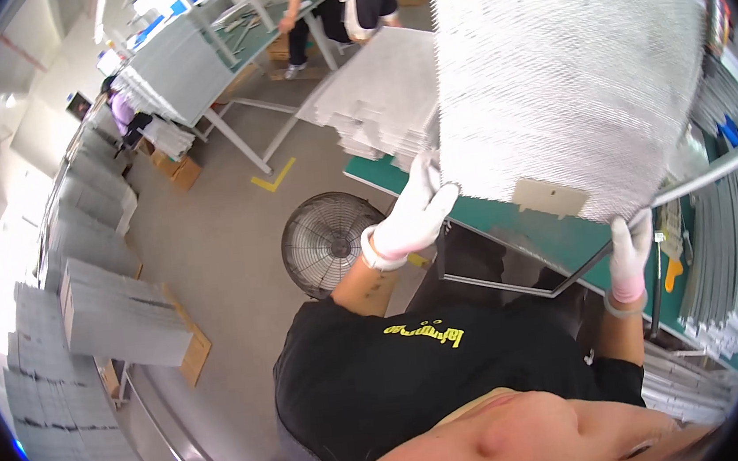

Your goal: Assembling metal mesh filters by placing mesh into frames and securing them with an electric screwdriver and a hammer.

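Note:
A large silvery ribbed mesh sheet [568, 78] fills the upper right, its near edge toward me. My left hand [412, 217], in a white glove, is closed at the sheet's left edge, thumb against the near corner. At the near right corner my gloved right hand [631, 254] is closed round a thin metal frame [499, 285], its fingertips touching the sheet. Part of the frame shows below the sheet, between my hands. A small beige plate [551, 198] with notched edges lies against the sheet's near part. What lies under the sheet is hidden.
Stacked silvery sheets [391, 86] lie on the green-topped table [373, 175]. A floor fan [335, 243] stands left of my arm. At right are a yellow-handled tool [673, 274] and many upright panels [725, 241]. More stacks [119, 312] line the left. Other people work behind.

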Motion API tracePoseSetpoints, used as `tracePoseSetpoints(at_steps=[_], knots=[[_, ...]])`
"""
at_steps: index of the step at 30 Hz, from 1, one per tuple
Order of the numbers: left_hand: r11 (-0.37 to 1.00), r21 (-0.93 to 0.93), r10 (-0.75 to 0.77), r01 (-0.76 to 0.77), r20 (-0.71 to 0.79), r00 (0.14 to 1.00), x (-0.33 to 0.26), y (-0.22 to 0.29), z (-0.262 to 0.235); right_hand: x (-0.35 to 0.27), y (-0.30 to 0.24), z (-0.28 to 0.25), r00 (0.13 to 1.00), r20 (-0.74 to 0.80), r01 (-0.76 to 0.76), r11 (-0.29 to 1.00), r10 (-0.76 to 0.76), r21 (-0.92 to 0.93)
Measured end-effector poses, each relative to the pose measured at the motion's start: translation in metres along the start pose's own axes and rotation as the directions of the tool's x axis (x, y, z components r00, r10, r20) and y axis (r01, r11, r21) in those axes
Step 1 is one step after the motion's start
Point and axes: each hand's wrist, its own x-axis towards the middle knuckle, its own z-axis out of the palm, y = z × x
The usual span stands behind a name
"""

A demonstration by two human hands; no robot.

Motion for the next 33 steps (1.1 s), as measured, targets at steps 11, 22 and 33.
tracePoseSetpoints(at_steps=[11,22,33], knots=[[0.964,-0.142,0.203,-0.223,-0.142,0.969,0.118,-0.018,0.037,0.079,-0.002,-0.004,0.910,-0.322,0.216,0.961,-0.262,-0.171],[0.861,-0.480,0.199,-0.172,0.007,0.980,0.120,-0.022,0.055,0.086,0.037,-0.019,0.887,-0.342,0.235,0.940,-0.311,-0.247],[0.958,-0.253,0.101,-0.132,-0.132,0.986,0.118,-0.025,0.060,0.081,0.019,-0.009,0.953,-0.216,0.206,0.978,-0.210,-0.042]])
